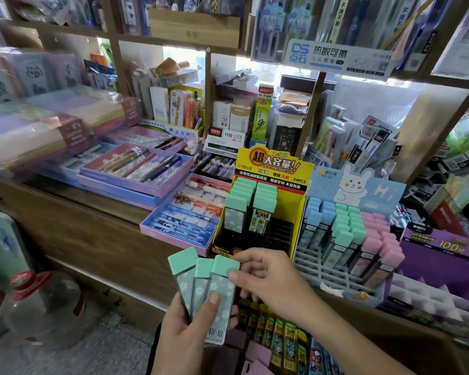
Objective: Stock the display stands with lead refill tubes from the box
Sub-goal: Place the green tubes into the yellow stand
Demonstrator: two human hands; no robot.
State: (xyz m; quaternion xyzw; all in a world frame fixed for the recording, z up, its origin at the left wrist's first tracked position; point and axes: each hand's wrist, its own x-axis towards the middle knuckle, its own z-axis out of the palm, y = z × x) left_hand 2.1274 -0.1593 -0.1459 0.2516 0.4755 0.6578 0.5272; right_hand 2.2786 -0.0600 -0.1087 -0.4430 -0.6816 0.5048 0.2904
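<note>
My left hand (pixel 192 328) holds a fan of three lead refill tubes (pixel 201 285) with mint green caps and flowered bodies, thumb pressed on the front one. My right hand (pixel 268 282) reaches in from the right and pinches the cap of the rightmost tube. Just beyond stands the yellow display stand (pixel 275 169), with two columns of mint-capped tubes (pixel 251 201) at its back and bare black slots (pixel 271 236) in front. To its right a blue rabbit display stand (pixel 358 185) holds blue, green and pink tubes over a grey slotted grid.
Pink and purple pen trays (pixel 184 212) lie left of the yellow stand on the wooden counter (pixel 92 226). A purple box (pixel 441 244) sits at the far right. Below my hands a box (pixel 282 339) holds yellow-green tube packs. Water jugs (pixel 41 301) stand on the floor at left.
</note>
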